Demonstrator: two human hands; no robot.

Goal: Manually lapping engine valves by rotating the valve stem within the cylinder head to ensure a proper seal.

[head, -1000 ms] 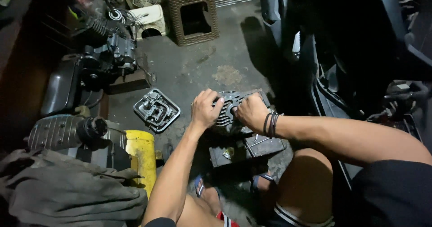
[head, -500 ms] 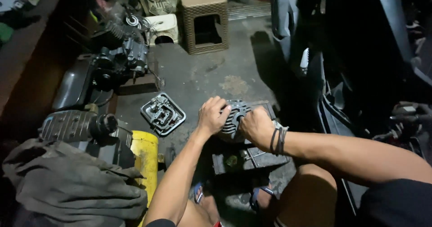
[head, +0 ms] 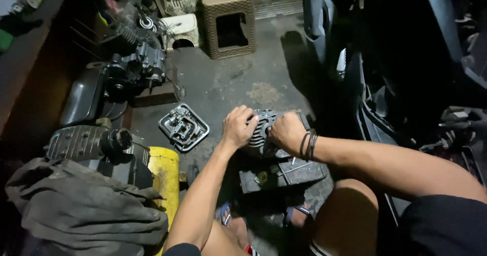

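A grey finned engine cylinder (head: 264,125) sits on a dark block (head: 281,175) on the concrete floor in front of me. My left hand (head: 238,128) grips its left side, fingers curled over the fins. My right hand (head: 286,131), with dark bands on the wrist, grips its right side. Both hands cover much of the part. A square metal engine cover (head: 183,126) lies flat on the floor just left of my left hand.
A dark engine assembly (head: 133,68) stands at the left, with a finned part (head: 81,143) and a yellow container (head: 165,177) nearer me. Grey cloth (head: 81,210) lies bottom left. A woven stool (head: 227,20) stands at the back. A dark vehicle body (head: 401,58) fills the right.
The camera has shifted a little, so the scene sits lower and to the right. Both hands stay gripped on the finned cylinder, with only small finger movement.
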